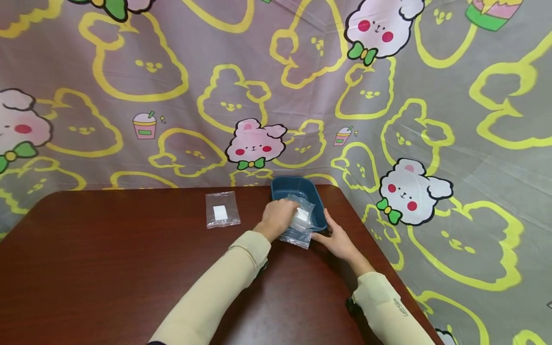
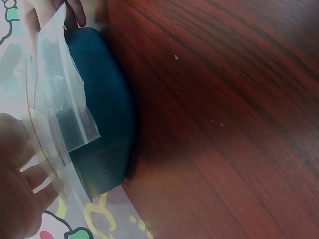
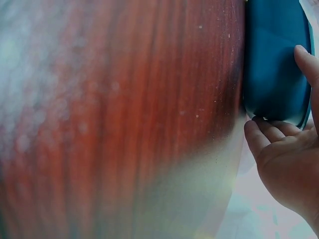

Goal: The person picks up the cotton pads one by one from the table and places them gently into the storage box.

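My left hand [image 1: 278, 216] pinches a clear zip bag [image 1: 302, 216] with a small white piece inside, over a dark blue plastic bin [image 1: 320, 211]. More clear plastic [image 1: 296, 238] hangs outside the bin's front rim. The left wrist view shows my left fingers [image 2: 42, 186] at the bag [image 2: 65, 94], which drapes over the side of the bin [image 2: 107, 114]. At the bin's front right corner, my right hand [image 1: 338, 239] grips it. In the right wrist view, the right thumb [image 3: 306, 62] lies against the bin wall [image 3: 276, 59] and the fingers curve round its end.
Another clear zip bag [image 1: 223, 210] with a white piece inside lies flat on the dark brown wooden table [image 1: 129, 268], left of the bin. A curtain [image 1: 181, 110] printed with cartoon animals hangs behind the table and along its right side.
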The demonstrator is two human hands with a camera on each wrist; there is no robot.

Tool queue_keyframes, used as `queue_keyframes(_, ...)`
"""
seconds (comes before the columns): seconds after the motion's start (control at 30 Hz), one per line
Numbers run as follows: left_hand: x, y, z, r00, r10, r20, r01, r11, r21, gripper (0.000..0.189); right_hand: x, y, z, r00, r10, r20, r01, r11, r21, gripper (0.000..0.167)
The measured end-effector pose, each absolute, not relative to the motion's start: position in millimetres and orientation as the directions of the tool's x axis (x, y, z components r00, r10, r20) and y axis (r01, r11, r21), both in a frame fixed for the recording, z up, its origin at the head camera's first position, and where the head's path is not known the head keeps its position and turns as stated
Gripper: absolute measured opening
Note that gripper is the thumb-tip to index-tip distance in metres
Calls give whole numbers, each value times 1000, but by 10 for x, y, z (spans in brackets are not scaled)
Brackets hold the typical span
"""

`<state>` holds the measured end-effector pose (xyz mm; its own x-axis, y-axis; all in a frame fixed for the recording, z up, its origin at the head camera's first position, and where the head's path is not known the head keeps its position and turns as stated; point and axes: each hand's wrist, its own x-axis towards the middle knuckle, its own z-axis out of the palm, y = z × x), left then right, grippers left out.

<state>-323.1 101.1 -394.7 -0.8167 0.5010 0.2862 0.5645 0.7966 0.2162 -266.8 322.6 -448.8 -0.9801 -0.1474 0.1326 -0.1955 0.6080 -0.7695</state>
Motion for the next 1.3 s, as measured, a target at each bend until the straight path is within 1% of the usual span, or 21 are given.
queue_keyframes(0.13,-3229,1009,-3929,-820,504,273,562,799,213,21,-2670,3219,-4500,-981,-150,126,-192,607,-771,100)
queue_keyframes(0.37,-3241,954,-3928,-842,473,259,531,812,242,23,-2670,3215,-4496,-984,-138,108,-171,610,-774,99)
queue_keyframes(0.73,-3281,790,-4021,-829,466,309,541,810,227,15,-2649,3218,-4473,-986,-135,98,-160,597,-786,98)
queue_keyframes(0.87,-3319,714,-4073,-842,453,293,526,812,253,20,-2630,3197,-4425,-986,-137,93,-157,601,-784,98)
queue_keyframes(1.07,-3371,546,-4140,-859,421,293,504,799,328,35,-2649,3220,-4460,-982,-150,111,-180,610,-772,99)
queue_keyframes(1.3,-3400,324,-4284,-861,388,328,496,782,377,40,-2664,3221,-4460,-985,-142,100,-168,622,-765,99)
